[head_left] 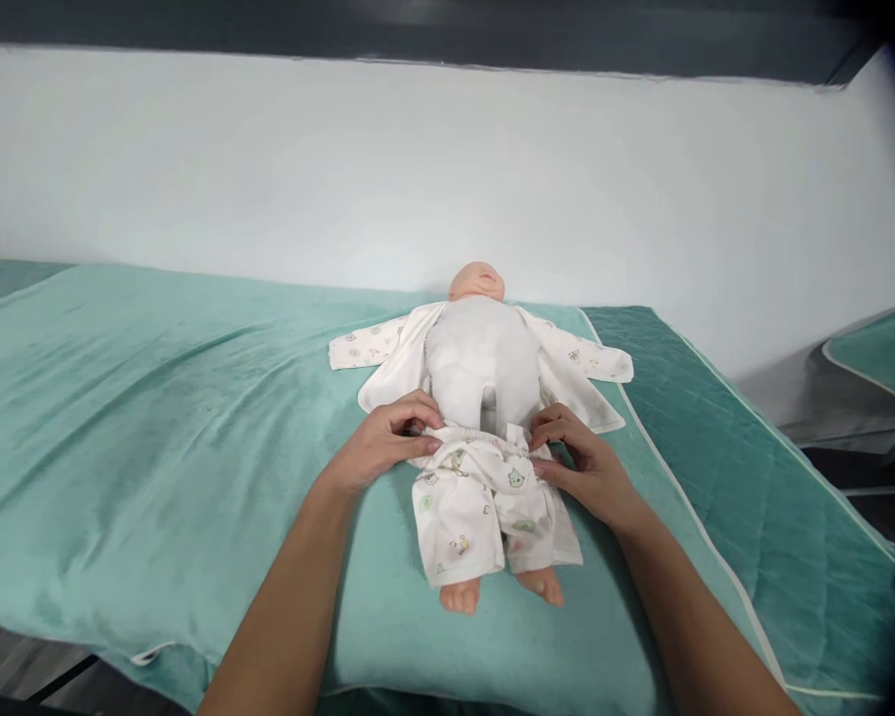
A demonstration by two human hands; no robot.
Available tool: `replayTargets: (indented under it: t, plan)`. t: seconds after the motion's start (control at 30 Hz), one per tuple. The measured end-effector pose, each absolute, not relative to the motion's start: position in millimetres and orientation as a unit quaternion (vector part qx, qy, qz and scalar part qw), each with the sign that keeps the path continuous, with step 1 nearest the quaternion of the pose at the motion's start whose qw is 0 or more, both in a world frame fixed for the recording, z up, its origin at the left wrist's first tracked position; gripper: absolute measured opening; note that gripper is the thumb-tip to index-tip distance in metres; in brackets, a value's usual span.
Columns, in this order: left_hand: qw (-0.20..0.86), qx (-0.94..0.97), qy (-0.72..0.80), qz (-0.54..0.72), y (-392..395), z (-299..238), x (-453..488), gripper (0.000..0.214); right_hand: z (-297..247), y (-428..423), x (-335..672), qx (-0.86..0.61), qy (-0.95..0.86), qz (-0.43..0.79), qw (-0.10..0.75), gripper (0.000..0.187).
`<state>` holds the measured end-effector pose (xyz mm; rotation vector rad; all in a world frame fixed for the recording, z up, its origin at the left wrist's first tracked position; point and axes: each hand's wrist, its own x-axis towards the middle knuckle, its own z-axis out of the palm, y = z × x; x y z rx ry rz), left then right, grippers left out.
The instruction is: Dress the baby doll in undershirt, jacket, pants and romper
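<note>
A baby doll (481, 358) lies on its back on a teal blanket (156, 418), head toward the wall. An open white printed shirt (578, 363) is spread under its arms. White printed trousers (484, 507) cover its legs, with bare feet showing below the cuffs. My left hand (384, 443) pinches the trousers' waistband at the doll's left-side hip in view. On the other side of the waistband, my right hand (586, 462) has its fingers closed on the fabric too.
A white wall (447, 169) runs close behind the doll's head. A darker teal quilted mat (753, 497) lies to the right under the blanket. Another teal-covered surface (884, 353) shows at the far right. The blanket's near edge hangs over a dark floor.
</note>
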<state>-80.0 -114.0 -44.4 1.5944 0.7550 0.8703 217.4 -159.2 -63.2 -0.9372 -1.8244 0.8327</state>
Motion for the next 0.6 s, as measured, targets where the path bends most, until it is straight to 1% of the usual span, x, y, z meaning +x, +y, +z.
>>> replayTargets:
  t: [0.17, 0.3, 0.43, 0.5, 0.6]
  plan:
    - [0.547, 0.653, 0.312, 0.421, -116.0, -47.9, -76.3, 0.013, -62.9, -160.2, 217.8, -0.403, -0.711, 0.368, 0.443, 0.018]
    - [0.529, 0.638, 0.300, 0.472, -113.0, -53.7, -73.4, 0.011, -60.7, -159.1, 218.3, -0.400, -0.733, 0.356, 0.421, 0.018]
    - [0.491, 0.641, 0.326, 0.491, -109.1, -56.9, -71.7, 0.011, -59.5, -158.5, 217.8, -0.380, -0.763, 0.335, 0.402, 0.020]
    - [0.466, 0.641, 0.353, 0.498, -109.0, -57.4, -69.8, 0.013, -60.5, -158.4, 215.6, -0.377, -0.768, 0.313, 0.414, 0.023]
    - [0.442, 0.633, 0.378, 0.510, -111.0, -57.8, -64.1, 0.014, -61.6, -155.8, 210.8, -0.397, -0.753, 0.244, 0.465, 0.021]
